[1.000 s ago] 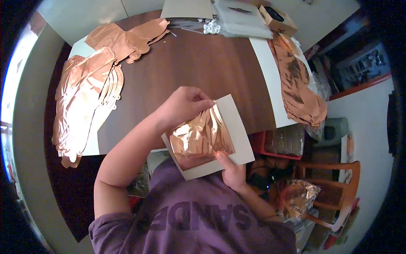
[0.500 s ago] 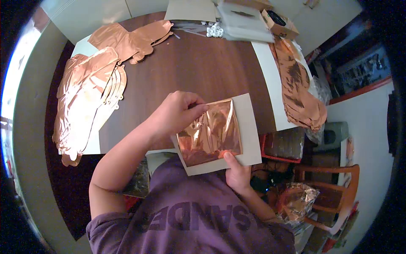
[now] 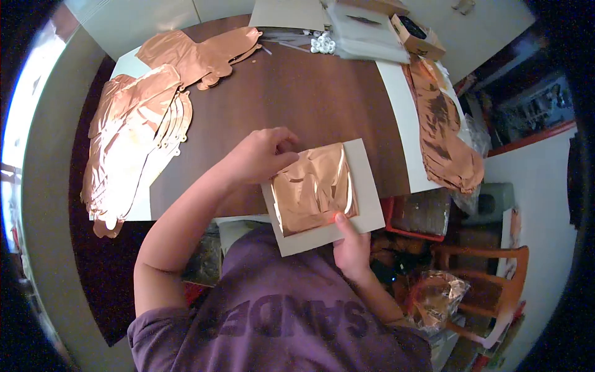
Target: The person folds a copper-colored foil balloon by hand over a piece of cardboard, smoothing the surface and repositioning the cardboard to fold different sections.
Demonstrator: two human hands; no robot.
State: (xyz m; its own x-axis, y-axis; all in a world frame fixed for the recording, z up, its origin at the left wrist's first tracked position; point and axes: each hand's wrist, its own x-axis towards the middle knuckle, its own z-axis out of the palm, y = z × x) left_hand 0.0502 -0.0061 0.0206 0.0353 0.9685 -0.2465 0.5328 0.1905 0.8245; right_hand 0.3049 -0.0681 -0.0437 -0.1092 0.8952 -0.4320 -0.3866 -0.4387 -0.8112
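A grey card (image 3: 370, 186) is in my right hand (image 3: 353, 249), tilted over the table's front edge. On it lies a folded copper-coloured foil balloon (image 3: 316, 192), creased and shiny. My right thumb presses on the foil's lower edge, while the other fingers are hidden beneath the card. My left hand (image 3: 268, 152) is at the foil's upper left corner with its fingers curled and the thumb against the edge; the fingertips are partly hidden. To the left lie flat copper-coloured foil balloons (image 3: 133, 118) with small tabs, fanned over one another.
The brown table (image 3: 297, 93) has white side strips. More copper foil (image 3: 443, 133) hangs over its right end. At the back are small white rolls (image 3: 322, 43), clear plastic sheets (image 3: 362, 34) and a cardboard box (image 3: 418, 37). A red crate (image 3: 418, 214) and wooden chair (image 3: 489, 282) stand right.
The foil on the card has shifted and its upper face now looks smoother and differently creased. My left hand has moved slightly left off the foil's top edge; my right thumb still presses it.
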